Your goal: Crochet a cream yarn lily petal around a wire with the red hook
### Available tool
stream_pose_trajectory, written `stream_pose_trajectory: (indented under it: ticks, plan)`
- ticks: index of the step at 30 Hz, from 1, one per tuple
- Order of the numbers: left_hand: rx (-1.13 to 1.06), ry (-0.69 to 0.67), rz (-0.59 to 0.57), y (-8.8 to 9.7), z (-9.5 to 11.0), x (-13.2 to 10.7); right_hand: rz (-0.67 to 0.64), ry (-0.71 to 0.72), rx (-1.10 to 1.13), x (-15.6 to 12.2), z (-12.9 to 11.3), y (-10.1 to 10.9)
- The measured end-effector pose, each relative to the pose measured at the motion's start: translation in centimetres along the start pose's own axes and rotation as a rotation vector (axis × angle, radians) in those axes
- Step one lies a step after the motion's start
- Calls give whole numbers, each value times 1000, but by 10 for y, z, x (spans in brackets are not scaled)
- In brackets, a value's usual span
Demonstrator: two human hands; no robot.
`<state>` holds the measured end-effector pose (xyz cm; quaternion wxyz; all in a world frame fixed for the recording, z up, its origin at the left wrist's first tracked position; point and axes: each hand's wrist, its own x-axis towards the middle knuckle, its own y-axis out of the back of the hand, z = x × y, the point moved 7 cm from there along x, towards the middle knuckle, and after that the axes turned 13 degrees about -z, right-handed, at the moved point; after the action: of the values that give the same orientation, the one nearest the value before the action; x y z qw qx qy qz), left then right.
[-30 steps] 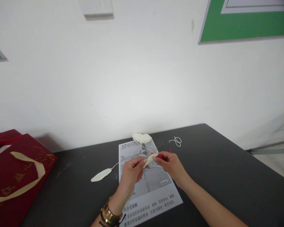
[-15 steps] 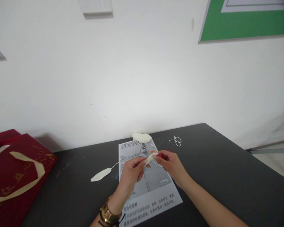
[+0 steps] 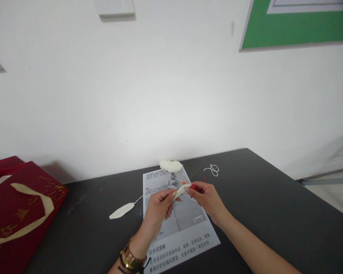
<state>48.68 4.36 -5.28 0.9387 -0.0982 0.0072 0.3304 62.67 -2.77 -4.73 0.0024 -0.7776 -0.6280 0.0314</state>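
Observation:
A small cream crocheted petal (image 3: 181, 190) is stretched between my two hands over a printed sheet. My left hand (image 3: 161, 205) pinches its near left end between thumb and fingers. My right hand (image 3: 207, 196) is closed at its far right end, thumb and index finger pressed together. Under those fingers shows a red piece (image 3: 193, 187), mostly hidden, so its kind is unclear. Thin metal rods (image 3: 186, 178) stick up just beyond the fingertips, beside a small orange item (image 3: 184, 183). A strand of cream yarn (image 3: 171, 176) runs back from the work to a yarn bundle (image 3: 171, 165).
Another crocheted petal (image 3: 122, 211) with a yarn tail lies left of the printed sheet (image 3: 185, 247). A loop of white cord (image 3: 213, 170) and a thin red tip (image 3: 205, 179) are to the right. A dark red gift bag (image 3: 25, 205) stands at left on the black table (image 3: 263, 201), against the wall.
The petal between my hands has turned slightly, showing more of its flat face and covering more of the orange item. Both hands keep nearly the same place and hold.

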Motion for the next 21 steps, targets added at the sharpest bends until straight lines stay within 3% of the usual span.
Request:
stream_pose_trajectory:
  ticks: [4, 12, 21]
  plan:
    - [19, 25, -23, -2, -2, -1, 4, 4, -24, 0, -1, 0]
    - [48, 103, -181, -15, 1, -4, -31, 12, -102, 0, -7, -3]
    - [99, 71, -78, -12, -7, 0, -145, 66, -273, -4, -15, -20]
